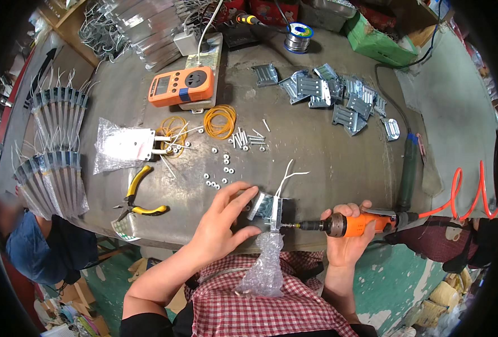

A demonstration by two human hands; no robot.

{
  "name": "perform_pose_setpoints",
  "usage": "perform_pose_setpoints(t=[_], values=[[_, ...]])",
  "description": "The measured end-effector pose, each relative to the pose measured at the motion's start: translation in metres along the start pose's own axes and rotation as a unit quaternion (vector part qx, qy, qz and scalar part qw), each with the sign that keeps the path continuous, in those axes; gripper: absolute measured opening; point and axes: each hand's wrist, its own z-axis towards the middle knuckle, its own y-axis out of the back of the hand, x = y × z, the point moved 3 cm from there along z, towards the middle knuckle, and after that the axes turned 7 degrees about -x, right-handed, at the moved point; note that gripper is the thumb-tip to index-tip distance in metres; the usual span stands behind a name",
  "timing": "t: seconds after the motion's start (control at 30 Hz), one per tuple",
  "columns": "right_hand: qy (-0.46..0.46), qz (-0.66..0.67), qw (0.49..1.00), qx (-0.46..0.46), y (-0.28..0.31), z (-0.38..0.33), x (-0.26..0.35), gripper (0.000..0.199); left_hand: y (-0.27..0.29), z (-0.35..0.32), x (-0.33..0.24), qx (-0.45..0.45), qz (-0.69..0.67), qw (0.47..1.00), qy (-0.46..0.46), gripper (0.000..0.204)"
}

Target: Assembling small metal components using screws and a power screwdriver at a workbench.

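Note:
My left hand (224, 220) curves round the left side of a bent metal bracket (264, 206). Its fingertips meet the bracket's far corner, and the thumb lies by the near side. Against the bracket stands a narrow metal-cased part (275, 213), with two white wires (285, 177) at its far end and bubble wrap (265, 268) round its near end, hanging over the table edge. An orange and black power screwdriver (354, 226) lies level in my right hand (350, 238), fingers wrapped round its body. The bit points left and reaches the narrow part's side.
Screws (240, 138) and small white nuts (226, 163) lie beyond my hands. Yellow-handled pliers (139, 194), an orange meter (181, 86), and a bubble-wrapped part (125, 144) are left. Stacked brackets (310, 87) sit far right. A coiled red hose (456, 194) trails from the screwdriver.

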Motion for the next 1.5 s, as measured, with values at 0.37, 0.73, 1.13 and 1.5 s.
perform_pose_setpoints(t=[0.37,0.73,1.13,1.5], values=[[0.005,-0.006,1.000,0.005,-0.001,-0.001,0.001,0.037,-0.004,0.018,0.006,0.111,-0.113,0.987,-0.018,0.062],[-0.006,0.010,1.000,0.002,0.004,-0.001,0.001,0.038,-0.002,0.027,-0.018,0.091,0.097,0.968,-0.212,0.059],[0.008,-0.018,1.000,0.000,0.005,0.000,0.001,0.050,-0.016,-0.002,-0.010,0.162,-0.279,0.934,0.153,0.064],[0.014,-0.007,0.999,0.033,0.016,0.004,-0.001,0.050,0.003,0.000,0.000,-0.025,0.142,0.977,-0.156,0.029]])
